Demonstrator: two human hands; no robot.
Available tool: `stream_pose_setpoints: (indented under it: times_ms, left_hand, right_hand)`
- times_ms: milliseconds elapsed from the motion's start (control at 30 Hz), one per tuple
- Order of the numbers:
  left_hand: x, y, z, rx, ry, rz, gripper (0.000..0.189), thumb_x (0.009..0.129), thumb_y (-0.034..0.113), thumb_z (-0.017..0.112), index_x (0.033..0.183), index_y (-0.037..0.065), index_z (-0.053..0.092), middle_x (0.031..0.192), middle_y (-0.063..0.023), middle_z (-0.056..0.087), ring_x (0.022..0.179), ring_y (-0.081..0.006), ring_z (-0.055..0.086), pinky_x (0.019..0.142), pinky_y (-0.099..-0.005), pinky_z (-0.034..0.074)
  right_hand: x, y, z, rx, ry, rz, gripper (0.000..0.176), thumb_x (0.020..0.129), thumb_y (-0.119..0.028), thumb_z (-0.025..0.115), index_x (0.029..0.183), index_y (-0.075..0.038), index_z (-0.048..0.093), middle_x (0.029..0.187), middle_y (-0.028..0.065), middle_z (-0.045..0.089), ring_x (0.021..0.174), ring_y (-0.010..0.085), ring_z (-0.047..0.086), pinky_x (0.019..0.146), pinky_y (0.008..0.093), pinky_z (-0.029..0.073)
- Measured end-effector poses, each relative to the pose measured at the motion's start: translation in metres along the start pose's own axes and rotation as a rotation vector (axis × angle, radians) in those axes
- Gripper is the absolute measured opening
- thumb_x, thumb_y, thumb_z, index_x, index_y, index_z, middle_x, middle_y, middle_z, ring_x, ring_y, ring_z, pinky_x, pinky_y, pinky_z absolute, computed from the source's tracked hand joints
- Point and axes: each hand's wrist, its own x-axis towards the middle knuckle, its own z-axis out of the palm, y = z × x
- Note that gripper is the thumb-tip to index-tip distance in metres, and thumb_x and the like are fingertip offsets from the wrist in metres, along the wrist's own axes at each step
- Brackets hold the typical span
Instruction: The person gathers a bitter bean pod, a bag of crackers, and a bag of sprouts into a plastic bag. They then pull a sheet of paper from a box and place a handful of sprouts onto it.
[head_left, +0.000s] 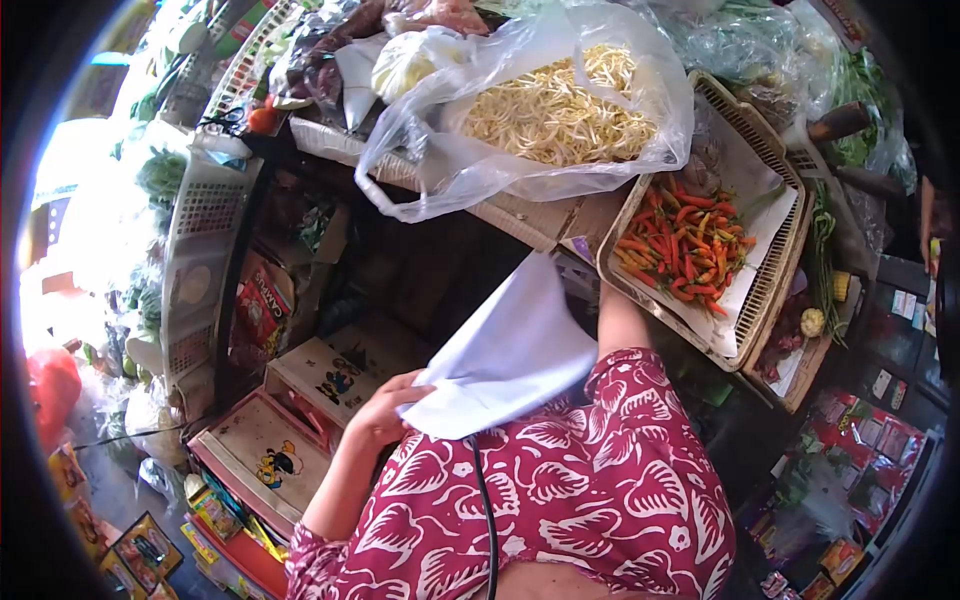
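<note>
My left hand (388, 408) is closed on the lower left edge of a white sheet (515, 350), which looks like paper and is bent into soft folds in front of my chest. My right forearm (620, 322) reaches up beneath the near side of a plastic basket (779, 270); the hand itself is hidden there. In that basket, red and orange chilies (685, 245) lie on white paper. Just beyond the white sheet, bean sprouts (565, 110) fill an opened clear plastic bag (400, 165).
Long green beans (822, 265) and a corn cob (812, 322) lie right of the basket. To my left are a cartoon-printed wooden box (240, 450) and a vegetable rack (205, 225). A black cable (487, 510) hangs down my front. Packets (870, 440) lie at lower right.
</note>
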Motion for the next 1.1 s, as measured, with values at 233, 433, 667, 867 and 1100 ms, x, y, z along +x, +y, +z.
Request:
stream_pose_setpoints:
  times_ms: [233,433,667,867,1100]
  left_hand:
    - [-0.027,-0.018,-0.051,-0.077,0.092,0.405,0.054,0.081,0.014,0.056,0.129,0.007,0.034,0.104,-0.005,0.054,0.081,-0.0103,0.055,0.062,-0.0229,0.049]
    - [-0.034,0.008,-0.045,0.061,-0.05,0.651,0.049,0.084,0.014,0.054,0.128,0.007,0.033,0.1,-0.0034,0.053,0.08,-0.0076,0.054,0.063,-0.0201,0.048]
    - [-0.048,0.024,-0.058,-0.212,-0.226,0.973,0.073,0.084,0.063,0.022,0.137,0.013,0.016,0.134,-0.0108,0.028,0.121,-0.0207,0.032,0.095,-0.0385,0.033]
    - [0.007,-0.008,-0.117,-0.352,0.18,0.956,0.062,0.088,0.05,0.036,0.132,0.008,0.027,0.12,-0.0122,0.045,0.106,-0.0224,0.046,0.092,-0.0342,0.036]
    - [-0.062,0.051,-0.132,-0.505,-0.032,1.169,0.041,0.086,0.049,0.042,0.095,0.009,0.048,0.083,-0.0052,0.053,0.087,-0.0243,0.053,0.086,-0.0458,0.04]
  right_hand:
    - [-0.037,-0.029,-0.01,0.102,-0.339,-0.017,0.046,0.084,-0.017,0.046,0.123,0.006,0.038,0.13,0.0172,0.037,0.123,0.0226,0.033,0.103,0.0323,0.022]
    - [-0.174,-0.256,-0.07,0.513,-0.621,-0.457,0.047,0.085,-0.009,0.041,0.129,0.005,0.031,0.139,0.0164,0.023,0.131,0.0223,0.016,0.105,0.0292,0.013]
    - [-0.234,-0.407,-0.035,0.313,-0.728,-0.995,0.064,0.087,-0.032,0.046,0.136,-0.004,0.016,0.142,0.0181,0.009,0.132,0.0306,0.007,0.106,0.0354,0.009]
    - [-0.293,-0.376,0.035,0.145,-1.076,-1.087,0.065,0.088,-0.031,0.044,0.136,0.0,0.013,0.141,0.0224,0.004,0.132,0.0271,0.01,0.106,0.032,0.011]
    - [-0.199,-0.429,-0.16,0.317,-0.661,-0.876,0.017,0.084,-0.008,0.047,0.09,0.001,0.06,0.084,0.0092,0.062,0.082,0.014,0.059,0.078,0.0259,0.045]
